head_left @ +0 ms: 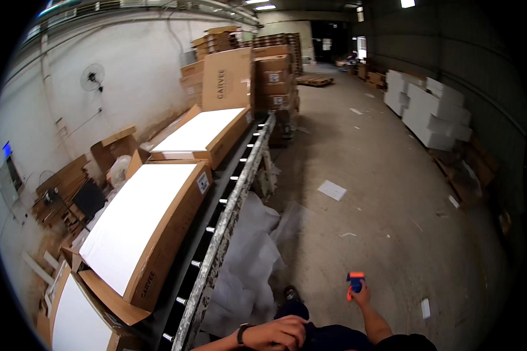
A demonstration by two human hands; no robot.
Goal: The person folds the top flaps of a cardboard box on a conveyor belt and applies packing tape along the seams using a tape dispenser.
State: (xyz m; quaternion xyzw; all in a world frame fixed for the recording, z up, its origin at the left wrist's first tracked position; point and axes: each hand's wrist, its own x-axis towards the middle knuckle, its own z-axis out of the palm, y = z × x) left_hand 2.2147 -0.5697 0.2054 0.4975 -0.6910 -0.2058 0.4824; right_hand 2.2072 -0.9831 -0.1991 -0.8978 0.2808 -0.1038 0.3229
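While the person stands beside the roller conveyor, the room around it reads as a warehouse: bare concrete floor on the far side of the conveyor from the wall, scuffed and littered with paper scraps. White wall runs behind the conveyor, wall fan mounted high on it. Stacked brown cartons sit at the conveyor's far end; white foam blocks piled well across the floor from it.

On the conveyor: three open cartons in a row, each showing a flat white panel. Nearest-middle open carton has flaps splayed; far open carton is beyond it. Crumpled grey plastic sheet lies on the floor against the conveyor's near leg side.

Left hand, wristwatch on, curled near the body, just off the conveyor's near end; can't tell if it grips anything. Right hand closed around an orange-and-blue tape dispenser, held out over the floor, away from the conveyor.
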